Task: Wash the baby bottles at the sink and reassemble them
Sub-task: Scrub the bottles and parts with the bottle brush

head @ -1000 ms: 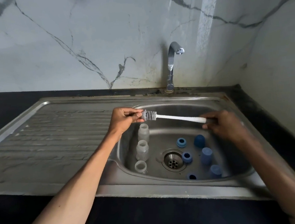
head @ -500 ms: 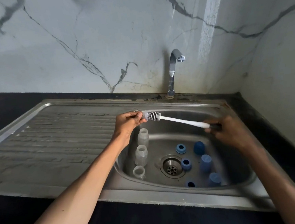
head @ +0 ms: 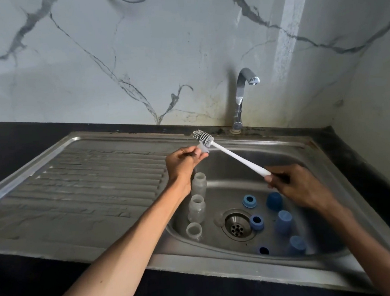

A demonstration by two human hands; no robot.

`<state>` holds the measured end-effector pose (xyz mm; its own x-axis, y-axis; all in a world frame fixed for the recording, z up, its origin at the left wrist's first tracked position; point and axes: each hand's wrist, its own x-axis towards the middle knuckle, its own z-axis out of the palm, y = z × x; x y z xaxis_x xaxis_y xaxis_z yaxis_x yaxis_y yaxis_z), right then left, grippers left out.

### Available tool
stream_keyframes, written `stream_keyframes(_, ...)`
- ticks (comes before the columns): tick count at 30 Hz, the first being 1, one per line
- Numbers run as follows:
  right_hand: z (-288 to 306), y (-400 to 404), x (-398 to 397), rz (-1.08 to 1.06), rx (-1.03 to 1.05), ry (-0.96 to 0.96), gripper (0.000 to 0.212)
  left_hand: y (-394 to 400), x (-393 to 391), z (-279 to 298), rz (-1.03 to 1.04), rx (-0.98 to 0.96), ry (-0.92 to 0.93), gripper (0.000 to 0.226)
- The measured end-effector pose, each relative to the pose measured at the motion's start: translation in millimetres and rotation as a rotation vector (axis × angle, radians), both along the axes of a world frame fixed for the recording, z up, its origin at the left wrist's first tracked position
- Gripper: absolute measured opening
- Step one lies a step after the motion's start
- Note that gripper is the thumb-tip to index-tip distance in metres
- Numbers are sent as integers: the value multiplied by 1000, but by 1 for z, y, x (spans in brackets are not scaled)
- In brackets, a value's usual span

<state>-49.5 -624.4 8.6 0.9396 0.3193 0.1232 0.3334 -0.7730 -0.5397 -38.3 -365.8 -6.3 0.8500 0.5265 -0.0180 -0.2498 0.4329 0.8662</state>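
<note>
My right hand (head: pixel 295 186) grips the bottle brush (head: pixel 232 155) at its handle end, fingers curled round it. My left hand (head: pixel 183 160) pinches the brush just below the bristle head, thumb against fingertips. The brush slants above the sink (head: pixel 294 154). Three clear bottles (head: pixel 196 208) stand along the basin's left side; blue caps (head: pixel 283 220) stand on the right.

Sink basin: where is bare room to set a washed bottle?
The ribbed steel drainboard left of the basin is bare. The basin floor is crowded: three clear plastic bottles left of the drain, blue caps and collars to its right.
</note>
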Motion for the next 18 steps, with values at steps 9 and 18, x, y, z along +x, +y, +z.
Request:
stream_keyframes(9,-4,8,-7,-9,6,-47,31,7,5,-5,84,11,-19,21)
stream_keyframes(18,1,7,-8,11,11,-38,33,16,7,-3,135,-24,-27,15)
